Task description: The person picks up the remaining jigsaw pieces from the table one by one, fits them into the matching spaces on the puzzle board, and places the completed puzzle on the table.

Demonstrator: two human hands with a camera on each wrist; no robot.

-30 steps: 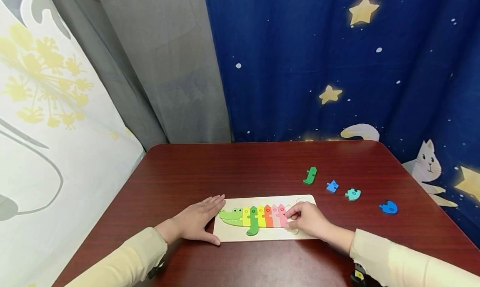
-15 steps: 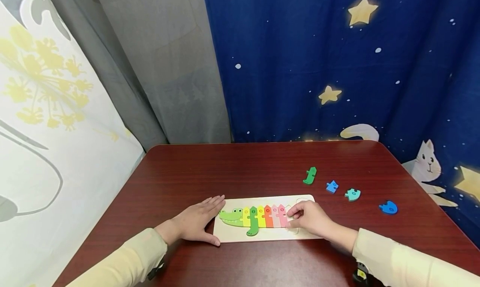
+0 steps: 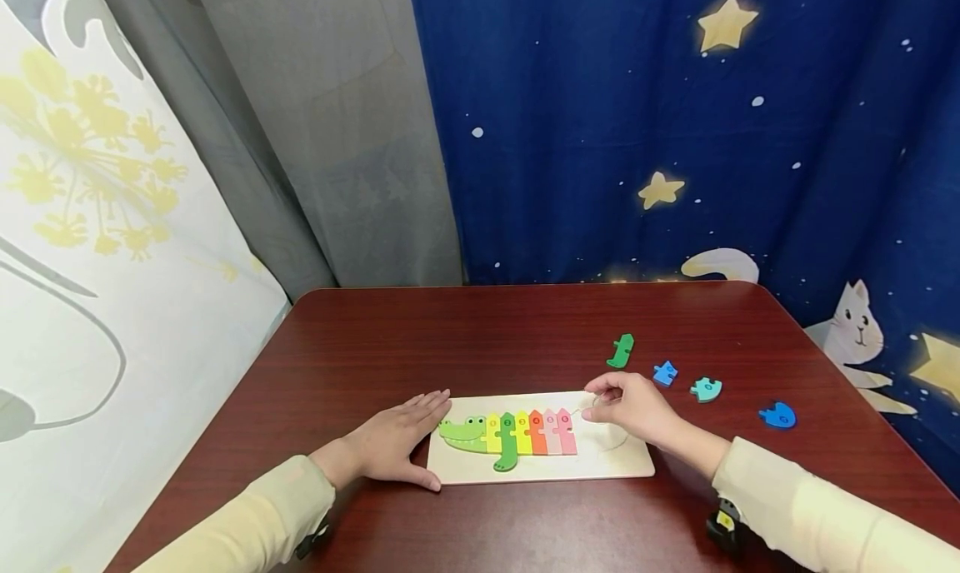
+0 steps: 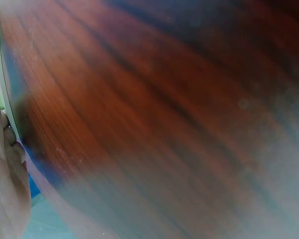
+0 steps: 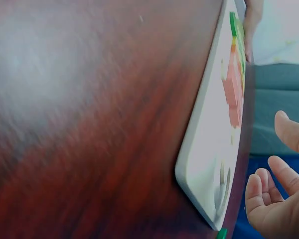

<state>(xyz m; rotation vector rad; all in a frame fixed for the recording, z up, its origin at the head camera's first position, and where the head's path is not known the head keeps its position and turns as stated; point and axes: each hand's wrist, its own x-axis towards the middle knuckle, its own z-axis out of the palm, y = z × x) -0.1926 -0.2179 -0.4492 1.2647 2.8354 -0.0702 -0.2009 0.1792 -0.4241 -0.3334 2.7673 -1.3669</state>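
Note:
A pale wooden puzzle board lies flat on the table. Set in it is a crocodile: a green head, then yellow, green, orange and pink numbered pieces, ending at a pink piece. My left hand rests at the board's left end with fingers straight. Over the board's right end is my right hand, beside bare outlined recesses. In the right wrist view, that hand has thumb and fingers apart with nothing between them. Only a strip of the left hand shows in the left wrist view.
Loose pieces lie beyond and right of the board: a green leg piece, a blue arrow-topped piece, a teal piece and a blue rounded piece. Curtains hang behind the dark red table.
My right hand has left the last pink piece and moved up and right over the board, uncovering the outlines there. The left hand stays in place.

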